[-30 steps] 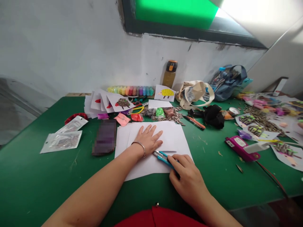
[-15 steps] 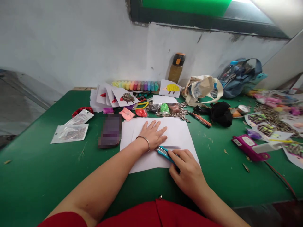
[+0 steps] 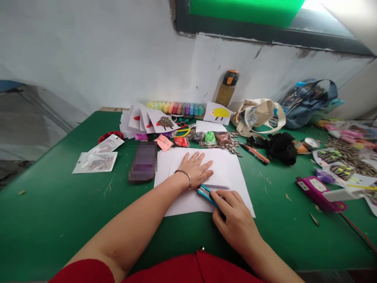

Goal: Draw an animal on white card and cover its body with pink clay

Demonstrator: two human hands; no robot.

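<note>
My left hand lies flat with its fingers spread on a folded white sheet. Beneath that sheet is a stack of larger white paper on the green table. My right hand is closed round a teal utility knife. The knife's front end points up and left, close beside the heel of my left hand, by the lower edge of the folded sheet. Whether its blade touches the paper is hidden.
Left of the paper lies a dark, blurred-out phone-like object; beyond it are clear packets. Clay packets, seeds and hedgehog pictures sit behind. Pens, a black cloth item and a magenta device stand to the right.
The camera view has shifted a little, so everything appears slightly further right. The knife has moved slightly in my right hand's grip area; my left hand stays pressed on the folded sheet.
</note>
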